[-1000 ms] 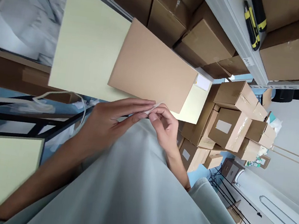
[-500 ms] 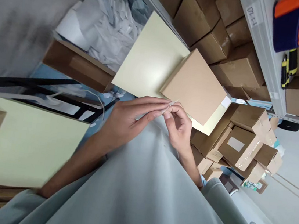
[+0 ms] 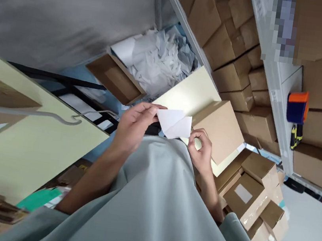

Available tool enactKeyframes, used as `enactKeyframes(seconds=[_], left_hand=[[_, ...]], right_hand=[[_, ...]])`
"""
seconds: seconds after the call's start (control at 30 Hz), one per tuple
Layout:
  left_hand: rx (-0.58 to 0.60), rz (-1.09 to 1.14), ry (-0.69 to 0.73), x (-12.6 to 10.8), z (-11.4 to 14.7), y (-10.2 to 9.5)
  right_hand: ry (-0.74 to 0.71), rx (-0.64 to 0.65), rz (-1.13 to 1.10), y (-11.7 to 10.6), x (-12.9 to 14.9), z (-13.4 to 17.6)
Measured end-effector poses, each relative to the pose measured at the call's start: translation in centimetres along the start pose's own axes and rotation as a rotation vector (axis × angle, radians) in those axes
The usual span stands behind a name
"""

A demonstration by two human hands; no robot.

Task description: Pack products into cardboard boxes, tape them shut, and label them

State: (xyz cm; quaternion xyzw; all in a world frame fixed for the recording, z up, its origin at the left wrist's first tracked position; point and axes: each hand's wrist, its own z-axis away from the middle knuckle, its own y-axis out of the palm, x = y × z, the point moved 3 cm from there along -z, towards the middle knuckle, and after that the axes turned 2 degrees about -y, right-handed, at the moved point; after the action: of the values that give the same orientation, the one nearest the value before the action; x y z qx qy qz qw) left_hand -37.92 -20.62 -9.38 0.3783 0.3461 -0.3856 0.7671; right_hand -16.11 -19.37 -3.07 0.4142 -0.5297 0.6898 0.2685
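A small white piece of paper (image 3: 174, 123), with a diagonal crease or overlap across it, is stretched between my two hands. My left hand (image 3: 134, 125) pinches its left corner between thumb and fingers. At the lower right corner, my right hand (image 3: 201, 147) pinches it with thumb and curled index finger. Just beyond my right hand, a closed cardboard box (image 3: 222, 129) rests on a pale yellow board (image 3: 185, 90). The front of a grey-green garment (image 3: 158, 184) lies below the hands.
Crumpled white paper (image 3: 160, 56) lies in a heap behind an open brown carton (image 3: 116, 75). Shelves of cardboard boxes (image 3: 235, 77) run along the upper right, with a tape dispenser (image 3: 297, 107) on the edge. More boxes (image 3: 249, 185) are stacked at right. A second pale table (image 3: 47, 140) stands left.
My hands have moved apart, and the white paper between them now shows its broad face instead of its edge. The camera view has shifted and turned.
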Motion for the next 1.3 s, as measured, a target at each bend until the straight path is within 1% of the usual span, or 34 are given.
enactKeyframes(seconds=[0.1,0.2,0.27,0.37,0.4,0.47,0.53,0.6,0.67,0.73,0.77,0.83,0.93,1.0,1.03,1.07,1.13,1.2,1.3], left_hand=[[-0.206,0.163,0.015,0.5,-1.7,-3.0],[-0.421,0.296,0.055,0.0,-2.3,-5.8],[-0.566,0.352,0.108,-0.8,-1.9,-7.5],[-0.753,0.391,0.218,-1.9,-0.5,-9.2],[-0.793,0.395,0.266,-2.1,0.0,-9.6],[-0.825,0.378,0.351,-2.3,1.2,-9.8],[-0.825,0.319,0.390,-2.3,2.3,-9.7],[-0.824,0.230,0.385,-2.1,3.4,-9.3],[-0.814,0.150,0.376,-1.9,4.3,-8.8],[-0.782,0.076,0.381,-1.8,5.1,-8.4],[-0.756,0.039,0.390,-1.9,5.3,-8.1],[-0.696,-0.029,0.412,-2.1,5.7,-7.6],[-0.562,-0.154,0.437,-2.5,5.7,-6.3],[-0.448,-0.280,0.481,-2.7,5.6,-5.0],[-0.387,-0.341,0.515,-2.8,5.4,-4.2],[-0.326,-0.392,0.551,-2.7,5.3,-3.4],[-0.185,-0.469,0.605,-2.3,5.1,-1.5],[-0.017,-0.539,0.629,-1.6,4.8,0.6],[0.230,-0.651,0.640,-0.3,4.5,3.7]], right_hand=[[-0.084,0.082,0.203,-0.6,-1.1,-3.0],[-0.147,0.170,0.302,-0.6,-2.4,-7.5],[-0.183,0.200,0.336,0.0,-3.2,-11.6],[-0.172,0.178,0.421,1.7,-4.0,-19.0],[-0.148,0.166,0.447,2.5,-4.0,-21.6],[-0.063,0.153,0.433,4.4,-3.5,-26.5],[0.058,0.119,0.265,6.2,-2.5,-30.6],[0.125,0.057,0.056,7.6,-1.1,-33.4],[0.119,0.021,-0.058,8.4,0.4,-34.9],[0.091,0.034,-0.074,8.7,1.4,-34.9],[0.084,0.050,-0.081,8.7,1.7,-34.3],[0.086,0.121,-0.088,8.4,1.8,-32.0],[0.133,0.323,-0.131,7.7,1.3,-26.6],[0.157,0.476,-0.220,6.7,1.0,-22.3],[0.158,0.518,-0.268,5.9,0.9,-20.1],[0.155,0.528,-0.312,5.0,0.8,-18.1],[0.156,0.471,-0.376,2.7,0.4,-14.6],[0.166,0.357,-0.411,0.0,-0.4,-11.5],[0.202,0.158,-0.419,-3.9,-2.7,-7.3]])
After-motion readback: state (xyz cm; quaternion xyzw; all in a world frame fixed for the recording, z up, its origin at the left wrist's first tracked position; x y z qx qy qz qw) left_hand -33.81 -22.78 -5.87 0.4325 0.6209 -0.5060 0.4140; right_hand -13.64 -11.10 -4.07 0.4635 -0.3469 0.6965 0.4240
